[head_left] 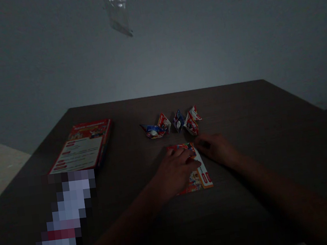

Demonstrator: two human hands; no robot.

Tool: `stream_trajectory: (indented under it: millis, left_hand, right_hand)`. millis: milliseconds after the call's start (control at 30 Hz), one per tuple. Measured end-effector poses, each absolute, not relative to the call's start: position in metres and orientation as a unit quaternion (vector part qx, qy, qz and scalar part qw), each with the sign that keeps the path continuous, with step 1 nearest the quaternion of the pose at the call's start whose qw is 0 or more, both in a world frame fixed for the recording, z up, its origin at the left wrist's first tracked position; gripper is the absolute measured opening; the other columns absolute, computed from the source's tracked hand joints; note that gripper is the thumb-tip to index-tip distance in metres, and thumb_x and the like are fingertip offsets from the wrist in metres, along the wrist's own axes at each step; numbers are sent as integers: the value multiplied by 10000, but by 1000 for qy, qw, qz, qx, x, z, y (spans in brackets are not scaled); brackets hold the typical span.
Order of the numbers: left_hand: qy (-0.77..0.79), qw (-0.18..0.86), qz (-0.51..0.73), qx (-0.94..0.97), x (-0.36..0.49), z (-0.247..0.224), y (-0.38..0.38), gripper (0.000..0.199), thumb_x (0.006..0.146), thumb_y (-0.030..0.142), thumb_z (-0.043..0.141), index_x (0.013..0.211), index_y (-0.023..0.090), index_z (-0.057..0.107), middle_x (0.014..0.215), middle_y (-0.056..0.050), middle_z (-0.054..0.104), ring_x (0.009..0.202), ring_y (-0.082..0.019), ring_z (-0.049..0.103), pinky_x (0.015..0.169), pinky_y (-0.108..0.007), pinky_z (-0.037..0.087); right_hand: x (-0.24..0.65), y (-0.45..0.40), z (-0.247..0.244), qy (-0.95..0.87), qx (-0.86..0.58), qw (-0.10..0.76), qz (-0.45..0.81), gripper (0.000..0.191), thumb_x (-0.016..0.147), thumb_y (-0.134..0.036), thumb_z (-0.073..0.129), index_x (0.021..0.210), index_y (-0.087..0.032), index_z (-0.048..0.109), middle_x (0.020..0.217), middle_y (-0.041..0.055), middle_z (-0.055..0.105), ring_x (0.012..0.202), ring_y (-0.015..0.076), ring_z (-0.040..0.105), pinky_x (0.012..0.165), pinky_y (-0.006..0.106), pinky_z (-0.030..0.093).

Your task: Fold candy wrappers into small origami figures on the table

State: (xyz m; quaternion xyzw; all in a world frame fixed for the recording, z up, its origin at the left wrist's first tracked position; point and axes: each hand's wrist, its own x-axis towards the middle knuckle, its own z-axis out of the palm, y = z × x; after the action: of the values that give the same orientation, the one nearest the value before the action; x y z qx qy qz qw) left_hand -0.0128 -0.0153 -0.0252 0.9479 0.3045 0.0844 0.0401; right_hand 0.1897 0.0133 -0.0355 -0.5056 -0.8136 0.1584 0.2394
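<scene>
A printed leaflet sheet (205,175), red, white and multicoloured, lies flat on the dark table. My left hand (172,173) rests on top of it with fingers stretched out and covers much of its left and middle part. At the sheet's far right corner is my right hand (216,148), fingers curled and thumb and forefinger drawn together. Whether the corner is pinched between them is too dark to tell. Just beyond the hands stand folded paper pieces in a loose row: a blue one (154,131), a red one (164,123), a dark blue one (178,121) and a red-and-white one (191,123).
On the table (127,115) at the left lies a stack of printed leaflets (80,146). A blurred-out pixelated patch (70,213) covers something nearer me. Behind the table rises a pale wall (202,46) with a clear plastic bag (118,10) hanging on it.
</scene>
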Motion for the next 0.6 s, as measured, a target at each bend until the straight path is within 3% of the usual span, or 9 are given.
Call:
stream_trajectory:
  millis: [600]
  left_hand:
    - [310,47,95,945,-12,-23,-17,268,866,157,487,1098,259,570,1174,-39,540,1083,-233,464,867,-401,328]
  right_hand:
    - [205,-4,-21,-858,-422,192,221,153,775,-148,598,916,-205,616,906,43,673,813,169,627,739,288,466]
